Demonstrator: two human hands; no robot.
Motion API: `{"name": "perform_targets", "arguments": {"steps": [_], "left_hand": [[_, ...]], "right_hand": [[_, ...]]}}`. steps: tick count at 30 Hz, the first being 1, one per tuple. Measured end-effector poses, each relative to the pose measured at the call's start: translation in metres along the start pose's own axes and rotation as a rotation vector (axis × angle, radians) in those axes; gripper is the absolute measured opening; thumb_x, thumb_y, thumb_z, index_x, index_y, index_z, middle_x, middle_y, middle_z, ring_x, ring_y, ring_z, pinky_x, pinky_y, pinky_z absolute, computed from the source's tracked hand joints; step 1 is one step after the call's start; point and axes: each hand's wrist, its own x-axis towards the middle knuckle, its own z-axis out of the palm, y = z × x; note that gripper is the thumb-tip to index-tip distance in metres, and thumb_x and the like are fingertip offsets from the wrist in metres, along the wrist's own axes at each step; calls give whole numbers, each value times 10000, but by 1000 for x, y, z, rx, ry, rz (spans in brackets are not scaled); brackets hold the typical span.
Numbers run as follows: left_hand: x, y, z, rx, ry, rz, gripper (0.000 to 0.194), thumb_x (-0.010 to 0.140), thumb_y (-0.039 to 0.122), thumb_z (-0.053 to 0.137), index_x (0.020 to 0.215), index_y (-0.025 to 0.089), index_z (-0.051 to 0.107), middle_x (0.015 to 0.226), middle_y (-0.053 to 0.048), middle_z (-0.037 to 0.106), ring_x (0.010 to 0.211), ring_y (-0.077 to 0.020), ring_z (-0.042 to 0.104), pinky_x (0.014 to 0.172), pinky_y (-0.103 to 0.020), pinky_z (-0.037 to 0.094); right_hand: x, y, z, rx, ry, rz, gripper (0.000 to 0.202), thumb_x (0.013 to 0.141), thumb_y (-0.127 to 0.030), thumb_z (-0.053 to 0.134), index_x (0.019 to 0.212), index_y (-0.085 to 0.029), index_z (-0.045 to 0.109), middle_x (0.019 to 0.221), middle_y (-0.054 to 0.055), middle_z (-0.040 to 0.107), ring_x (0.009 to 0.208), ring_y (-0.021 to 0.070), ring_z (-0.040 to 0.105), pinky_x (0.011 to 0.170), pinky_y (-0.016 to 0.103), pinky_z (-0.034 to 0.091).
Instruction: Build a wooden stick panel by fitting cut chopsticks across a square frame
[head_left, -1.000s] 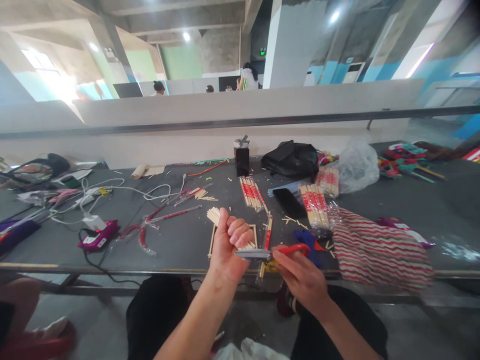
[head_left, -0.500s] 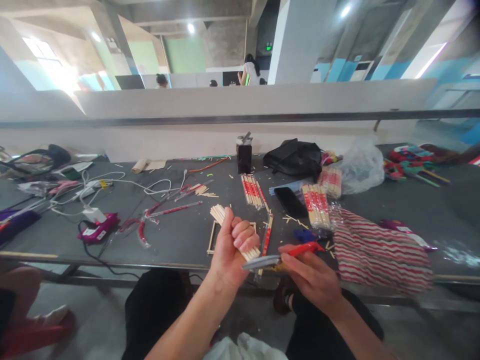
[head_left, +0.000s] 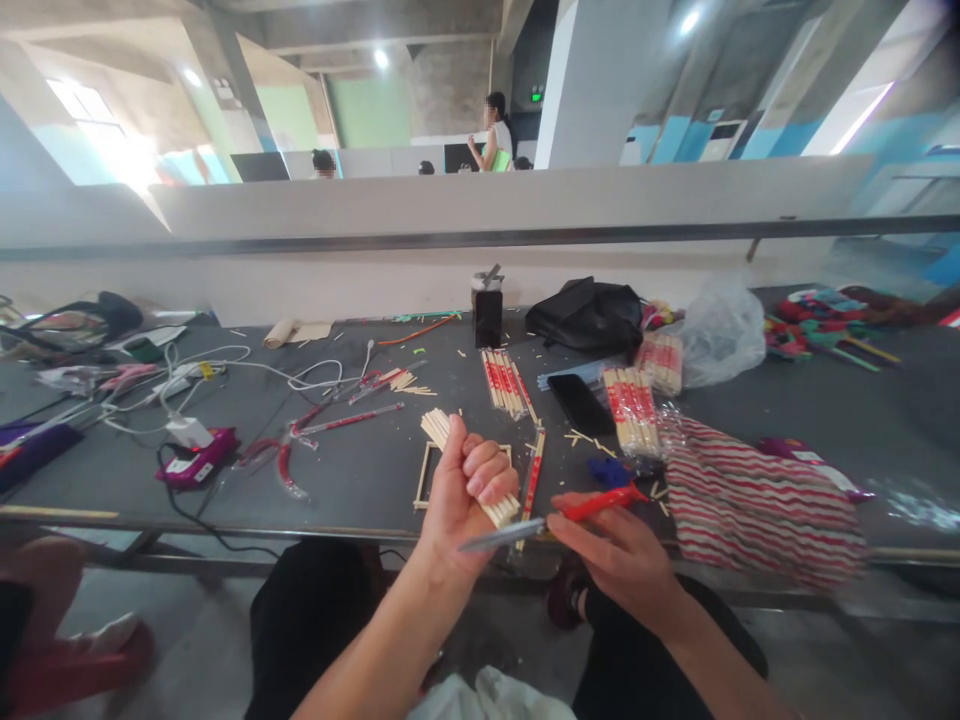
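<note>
My left hand (head_left: 466,495) is wrapped round a bundle of pale wooden sticks (head_left: 436,426), which pokes out above the thumb and below the fingers. My right hand (head_left: 619,550) grips a red-handled tool with a grey pointed blade (head_left: 501,535); its exact kind is unclear. The blade points left and lies across the view just below the bundle's lower end; whether it touches the sticks I cannot tell. Behind my left hand, a small rectangular frame of sticks (head_left: 424,478) lies on the table, partly hidden by the hand.
Red-wrapped stick packs (head_left: 504,382) and a larger bundle (head_left: 631,410) lie beyond my hands. A phone (head_left: 580,404), a striped cloth (head_left: 757,500) and a black bag (head_left: 589,315) are to the right. White cables (head_left: 225,362) and a purple box (head_left: 202,460) are left.
The tool has slid and turned in my right hand, its blade now reaching farther left and lower. My left hand stays still round the sticks. A distant person has turned.
</note>
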Motion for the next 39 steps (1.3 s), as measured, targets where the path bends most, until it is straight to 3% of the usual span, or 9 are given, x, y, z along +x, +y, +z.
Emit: {"name": "perform_targets", "arguments": {"steps": [5,8,11,15,18,21,23,29,39], "left_hand": [[-1,-3,-3,-19,-50,-1,449,967,388,356,575,194,254,477,95,170,337,-19,226,334,-122,235],[-3,-3,-7,48,-91,6,431,961,384,374,589,190,272,481,98,161,338,-25,196,326,-131,209],[-12,-1,-19,265,-67,-1,436,928,422,439,597,189,277,468,101,166,340,-28,141,317,-141,176],[-40,0,-55,669,5,-141,497,852,528,519,576,197,270,443,105,211,332,-23,168,308,-154,163],[-68,0,-86,892,25,-336,534,782,590,575,550,199,294,418,108,217,307,-21,199,292,-163,129],[-92,1,-104,1014,19,-457,525,749,594,615,561,198,325,418,105,256,314,-13,194,292,-169,130],[-103,2,-108,1058,-1,-507,516,744,589,624,566,191,348,423,94,294,328,-13,214,302,-173,147],[-113,3,-105,1034,-41,-557,531,730,612,623,549,173,386,435,76,329,350,-15,250,324,-186,156],[-119,1,-101,865,-102,-607,566,731,712,521,583,185,379,415,91,296,328,-18,177,297,-175,98]], "right_hand": [[0,2,3,3,39,-15,462,847,-23,541,1238,-266,577,1100,62,671,1002,171,647,870,322,555],[-7,1,6,98,22,75,461,851,-39,536,1232,-295,579,1071,47,676,966,165,654,854,316,558],[-19,-12,6,370,65,422,425,852,-165,593,1243,-328,554,1029,46,671,869,171,665,742,294,583],[-34,-43,-2,1052,106,998,642,788,-435,670,1356,-341,388,871,15,589,566,108,561,438,209,494],[-41,-60,-12,1343,-7,1151,745,694,-660,642,1311,-299,431,695,-51,457,419,43,350,345,163,345],[-45,-66,-26,1223,-169,1156,912,499,-797,633,1231,-268,506,737,-26,494,524,86,445,474,221,445],[-44,-66,-35,1048,-291,1078,952,457,-800,636,1230,-259,511,822,8,545,666,146,529,624,272,502],[-20,-64,-59,722,-590,781,858,634,-719,624,1324,-251,421,1061,66,600,903,217,600,859,326,490],[17,-57,-74,534,-788,568,645,721,-628,638,1214,-225,532,1019,62,632,848,200,605,763,287,499]]}}
